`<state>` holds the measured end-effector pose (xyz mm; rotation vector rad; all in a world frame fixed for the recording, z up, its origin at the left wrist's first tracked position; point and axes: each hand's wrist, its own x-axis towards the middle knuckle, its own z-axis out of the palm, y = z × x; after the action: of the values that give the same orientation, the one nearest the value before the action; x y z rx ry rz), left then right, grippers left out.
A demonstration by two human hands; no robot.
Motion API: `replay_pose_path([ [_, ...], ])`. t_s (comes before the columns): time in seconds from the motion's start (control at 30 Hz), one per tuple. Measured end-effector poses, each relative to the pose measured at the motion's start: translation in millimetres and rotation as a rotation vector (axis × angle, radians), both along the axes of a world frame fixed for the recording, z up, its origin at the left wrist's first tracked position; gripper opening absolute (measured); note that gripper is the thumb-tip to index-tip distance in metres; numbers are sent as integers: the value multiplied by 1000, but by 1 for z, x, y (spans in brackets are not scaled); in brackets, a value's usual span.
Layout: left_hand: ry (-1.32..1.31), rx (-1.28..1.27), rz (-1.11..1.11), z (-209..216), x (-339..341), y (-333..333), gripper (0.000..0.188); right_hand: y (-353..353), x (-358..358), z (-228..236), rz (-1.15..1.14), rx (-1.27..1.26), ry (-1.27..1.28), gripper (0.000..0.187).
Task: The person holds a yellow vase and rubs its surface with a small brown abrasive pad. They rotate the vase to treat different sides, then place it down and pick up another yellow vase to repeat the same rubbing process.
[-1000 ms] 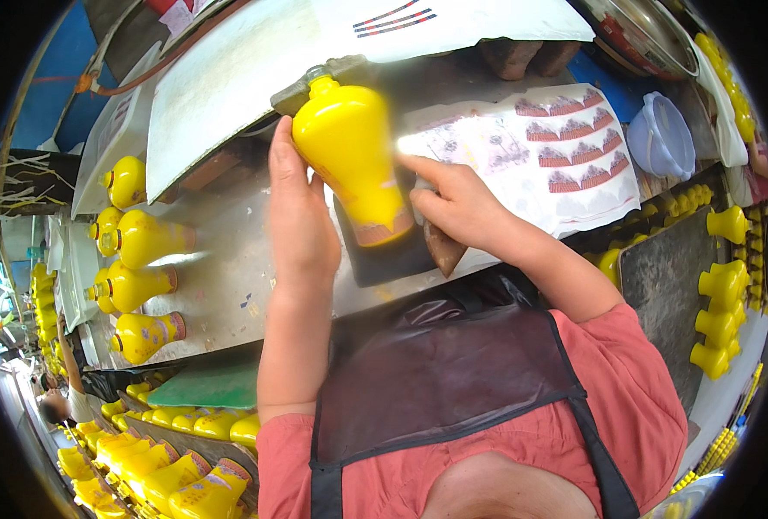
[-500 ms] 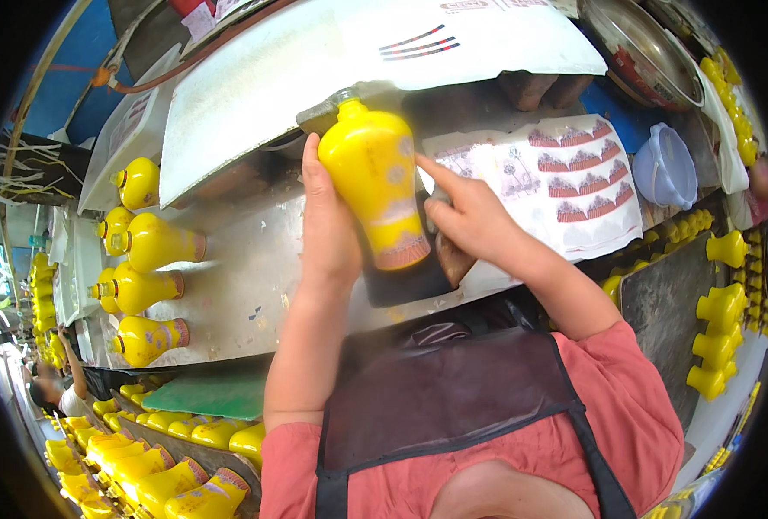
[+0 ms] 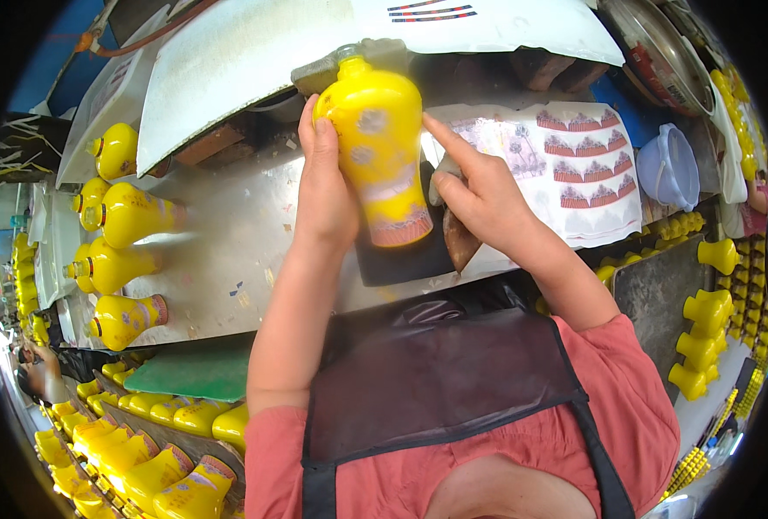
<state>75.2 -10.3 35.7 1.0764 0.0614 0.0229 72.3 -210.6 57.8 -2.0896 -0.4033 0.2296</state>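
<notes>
A glossy yellow bottle with a narrow clear neck leans in front of me, neck pointing away. It bears pale floral patches and a pink patterned band round its base. My left hand is closed along its left side, thumb on the shoulder. My right hand touches the opposite side with an outstretched index fingertip; its thumb is spread apart and its other fingers are mostly hidden. Beneath the bottle lies a black pad, and a brown wedge-shaped piece sits beside it under my right hand.
Several yellow bottles lie at the left of the metal table. Printed decal sheets are at the right, near a lavender bucket. A white board spans the far side. More bottles fill racks below left.
The bottle has turned in my hands, bringing its floral patches from the right edge to the middle. The whole view has shifted slightly. Both hands stay on the bottle.
</notes>
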Motion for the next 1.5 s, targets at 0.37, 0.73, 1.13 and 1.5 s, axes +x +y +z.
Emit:
replay_pose_path([
  [0.37,-23,51,21,0,-5,-1,62,-3,-1,1,-6,-8,-38,61],
  [0.73,-44,184,29,0,-7,1,68,0,12,0,-29,47,-21,60],
  [1.13,-190,384,-11,-15,-12,7,89,-4,34,-11,42,132,119,76],
  [1.5,-138,262,-81,-16,-12,10,96,-4,51,-16,151,345,259,82],
])
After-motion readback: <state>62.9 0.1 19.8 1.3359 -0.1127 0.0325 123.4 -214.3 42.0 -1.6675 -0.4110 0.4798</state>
